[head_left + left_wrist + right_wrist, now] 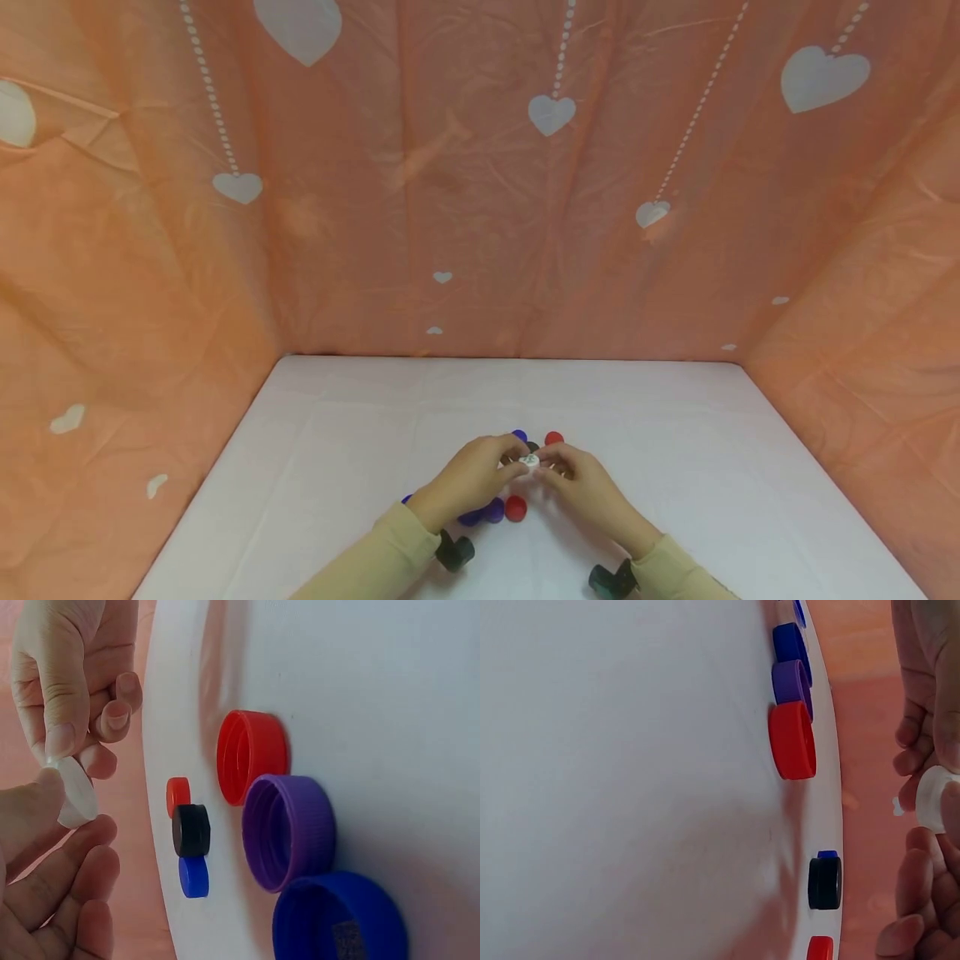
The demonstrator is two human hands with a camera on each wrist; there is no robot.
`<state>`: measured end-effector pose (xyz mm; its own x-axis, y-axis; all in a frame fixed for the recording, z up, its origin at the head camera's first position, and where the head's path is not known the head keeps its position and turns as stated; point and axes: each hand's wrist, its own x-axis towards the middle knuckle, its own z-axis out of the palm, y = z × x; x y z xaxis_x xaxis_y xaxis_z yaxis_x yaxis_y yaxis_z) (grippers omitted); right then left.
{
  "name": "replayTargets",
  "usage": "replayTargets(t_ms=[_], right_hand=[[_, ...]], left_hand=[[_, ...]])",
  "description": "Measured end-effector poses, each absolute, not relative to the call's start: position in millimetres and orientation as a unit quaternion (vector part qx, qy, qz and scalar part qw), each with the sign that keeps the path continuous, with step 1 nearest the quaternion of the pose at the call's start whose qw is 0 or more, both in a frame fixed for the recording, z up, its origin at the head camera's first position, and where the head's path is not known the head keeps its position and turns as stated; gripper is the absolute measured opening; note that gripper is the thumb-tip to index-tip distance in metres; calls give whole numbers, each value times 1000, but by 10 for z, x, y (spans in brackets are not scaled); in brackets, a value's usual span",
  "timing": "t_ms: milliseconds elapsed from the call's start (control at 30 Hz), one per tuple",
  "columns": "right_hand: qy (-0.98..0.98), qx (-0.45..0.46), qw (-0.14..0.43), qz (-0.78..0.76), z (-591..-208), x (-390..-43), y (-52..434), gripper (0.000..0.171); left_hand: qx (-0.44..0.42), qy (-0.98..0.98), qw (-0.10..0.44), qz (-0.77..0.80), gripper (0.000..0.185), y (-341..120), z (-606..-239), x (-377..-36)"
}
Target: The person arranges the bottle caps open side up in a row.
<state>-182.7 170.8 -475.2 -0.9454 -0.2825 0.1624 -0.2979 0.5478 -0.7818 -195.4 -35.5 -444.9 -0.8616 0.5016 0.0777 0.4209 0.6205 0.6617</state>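
Note:
Both hands meet above the middle of the white table (pixel 675 433) and pinch one small white cap (pixel 528 461) between them. My left hand (pixel 516 468) holds it from the left with thumb and fingertips, and my right hand (pixel 543 458) holds its other side. The left wrist view shows the white cap (pixel 75 791) edge-on, between the left hand (pixel 56 825) below and the right hand (pixel 64 742) above. In the right wrist view the white cap (pixel 934 799) sits between fingertips at the right edge.
Loose caps lie on the table around the hands: a red cap (pixel 515 507), a purple cap (pixel 491 510), a far blue cap (pixel 519 435), a far red cap (pixel 553 437) and a black cap (pixel 532 447). Orange heart-print cloth walls (pixel 480 208) enclose three sides.

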Motion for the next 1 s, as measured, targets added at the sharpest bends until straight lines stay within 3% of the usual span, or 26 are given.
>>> replayTargets(t_ms=[200,1000], right_hand=[[-879,160,-1,450,-4768,-1817,1718,20],[-875,165,-16,455,-4744,-1782,1765,21]], left_hand=[[247,892,83,369,17,-343,-4484,-1948],[219,888,85,395,16,-335,-4488,-1926]])
